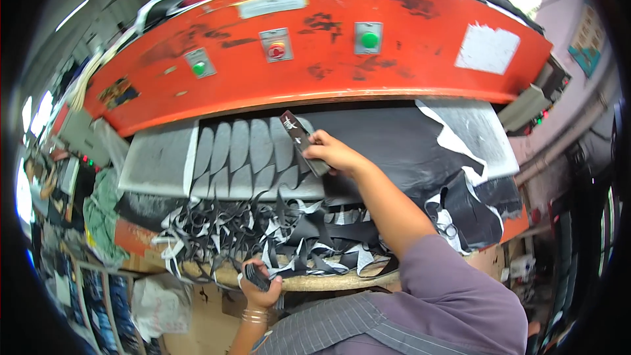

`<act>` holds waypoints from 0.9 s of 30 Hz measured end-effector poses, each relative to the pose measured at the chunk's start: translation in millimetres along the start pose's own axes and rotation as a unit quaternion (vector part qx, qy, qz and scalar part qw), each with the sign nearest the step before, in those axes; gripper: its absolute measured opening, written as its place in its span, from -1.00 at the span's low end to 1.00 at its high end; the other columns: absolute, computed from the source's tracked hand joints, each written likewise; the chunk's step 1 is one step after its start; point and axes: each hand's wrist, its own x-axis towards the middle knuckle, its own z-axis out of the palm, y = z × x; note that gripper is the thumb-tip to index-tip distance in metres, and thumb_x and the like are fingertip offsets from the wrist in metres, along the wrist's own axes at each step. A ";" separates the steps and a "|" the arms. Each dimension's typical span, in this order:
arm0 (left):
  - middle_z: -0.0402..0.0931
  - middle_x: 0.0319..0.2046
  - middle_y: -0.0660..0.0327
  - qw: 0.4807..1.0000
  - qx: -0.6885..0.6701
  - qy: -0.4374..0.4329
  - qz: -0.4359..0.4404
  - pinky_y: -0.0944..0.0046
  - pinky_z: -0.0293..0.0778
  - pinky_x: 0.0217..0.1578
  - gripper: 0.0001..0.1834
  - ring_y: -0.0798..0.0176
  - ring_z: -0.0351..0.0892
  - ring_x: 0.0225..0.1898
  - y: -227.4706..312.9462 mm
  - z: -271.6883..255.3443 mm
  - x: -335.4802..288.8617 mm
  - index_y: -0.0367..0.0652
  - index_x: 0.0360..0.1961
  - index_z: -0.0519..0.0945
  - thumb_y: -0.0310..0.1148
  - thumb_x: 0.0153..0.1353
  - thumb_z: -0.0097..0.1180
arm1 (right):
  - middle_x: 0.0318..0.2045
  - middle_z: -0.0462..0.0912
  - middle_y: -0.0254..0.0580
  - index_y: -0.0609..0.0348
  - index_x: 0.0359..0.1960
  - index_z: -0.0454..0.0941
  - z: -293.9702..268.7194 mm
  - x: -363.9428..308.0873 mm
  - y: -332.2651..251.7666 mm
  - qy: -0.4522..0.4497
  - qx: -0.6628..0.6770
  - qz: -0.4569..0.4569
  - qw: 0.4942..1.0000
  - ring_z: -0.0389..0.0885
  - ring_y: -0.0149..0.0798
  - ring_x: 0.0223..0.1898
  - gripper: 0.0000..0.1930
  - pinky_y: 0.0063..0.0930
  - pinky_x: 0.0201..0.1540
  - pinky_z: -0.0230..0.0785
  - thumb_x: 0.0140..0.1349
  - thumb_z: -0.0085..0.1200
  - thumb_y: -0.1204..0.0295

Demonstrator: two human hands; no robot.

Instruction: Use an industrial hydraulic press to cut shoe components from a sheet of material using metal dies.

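Striped apron (315, 332) and purple sleeve (453, 283) nearest, farthest out from the orange beam (427, 59), the landmark here. Next inward, left hand (263, 296), well short of the beam, fingers curled narrow around a stack of dark pieces (256, 277), probably bunched so they stay together; left forearm (244, 340) rises toward the beam, bangles (255, 316) at the wrist. Then wooden edge (322, 283), running roughly along the beam, tangled black-and-white scraps (250, 227) heaped on its beam side, likely parked there to be out of the way. Nearer the beam, grey board (154, 164) under black sheet (388, 138); below the beam's left half, rows of leaf-shaped openings (240, 141), packed tight, presumably to waste little sheet. Dark block (298, 138) is slanted just short of the beam's middle, where openings meet whole sheet; right hand (334, 153) holds its end away from the beam, thumb and fingers closed on it, maybe for steering; contact with sheet can't tell. Right forearm (388, 210) reaches toward the beam, angled leftward, hand low over the sheet. Farthest, on the beam's face: two green buttons (370, 40), red button (277, 50) between
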 end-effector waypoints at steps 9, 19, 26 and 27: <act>0.51 -0.08 0.23 0.842 -0.509 0.098 -0.151 0.32 0.41 -0.06 -0.52 0.36 0.50 -0.11 26.5 9.3 -4.3 -0.16 0.04 0.45 0.02 0.40 -0.15 | -0.02 0.44 -0.13 0.20 0.06 0.41 138.1 -122.7 52.1 -0.267 -0.090 -0.144 0.949 0.40 -0.21 0.01 -0.55 -0.35 0.15 0.21 0.17 0.09 0.24; 0.46 -0.35 0.34 0.816 -0.463 0.181 -0.295 0.34 0.48 -0.39 -0.47 0.40 0.46 -0.46 -10.7 -63.5 -184.4 -0.07 0.00 0.39 -0.05 0.11 0.29 | 0.00 0.36 0.11 0.33 0.00 0.49 192.9 -230.2 92.8 -0.319 -0.407 -0.261 0.815 0.39 0.07 0.01 -0.53 -0.30 0.14 0.19 0.04 0.12 0.34; 0.52 -0.27 0.12 0.392 -0.442 0.727 -0.350 -0.04 0.39 -0.12 -0.51 0.11 0.50 -0.21 -148.6 -145.7 -492.2 -0.06 -0.07 0.55 -0.03 0.03 0.27 | -0.10 0.53 -0.17 0.30 0.10 0.41 241.9 -230.3 139.5 -0.438 -0.312 0.042 0.842 0.48 -0.27 -0.10 -0.54 -0.45 -0.06 0.32 0.13 -0.03 0.43; 0.50 -0.25 0.13 0.363 -0.372 0.811 -0.269 0.02 0.42 -0.13 -0.45 0.13 0.50 -0.19 -168.1 -140.8 -583.4 -0.16 -0.06 0.53 -0.05 -0.01 0.31 | -0.04 0.53 -0.13 0.33 0.13 0.37 254.1 -235.6 140.8 -0.403 -0.325 0.062 0.853 0.49 -0.27 -0.06 -0.50 -0.43 -0.04 0.33 0.14 0.01 0.40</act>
